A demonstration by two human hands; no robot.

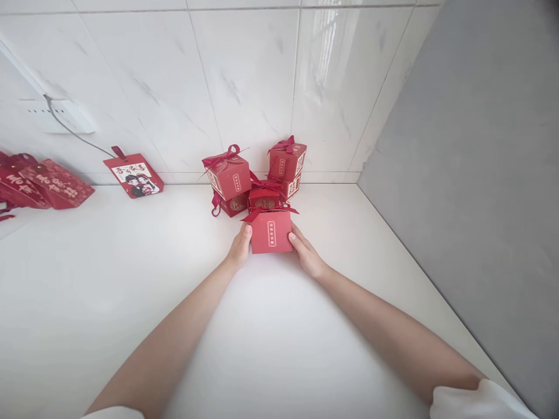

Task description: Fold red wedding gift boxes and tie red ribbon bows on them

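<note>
Between my two hands is a red gift box (282, 235) with a dark red ribbon bow on top and a framed label on its front. My left hand (240, 247) presses its left side, thumb at the front edge. On the opposite side, my right hand (305, 249) grips it, the thumb over the front corner. Right behind it sits a smaller red box with a gold emblem (264, 203). To the back left, a ribboned red box (229, 179) rests on another box (236, 205). At the back right, one more ribboned box (287, 159) is stacked on a box (292, 187).
A flat red box with a cartoon couple (138, 179) leans near the tiled wall (244, 70). Several red patterned boxes (56, 185) lie at the far left. A grey cable (82, 134) runs from a wall socket (65, 116). A grey panel (471, 174) bounds the white table (209, 355) on the right.
</note>
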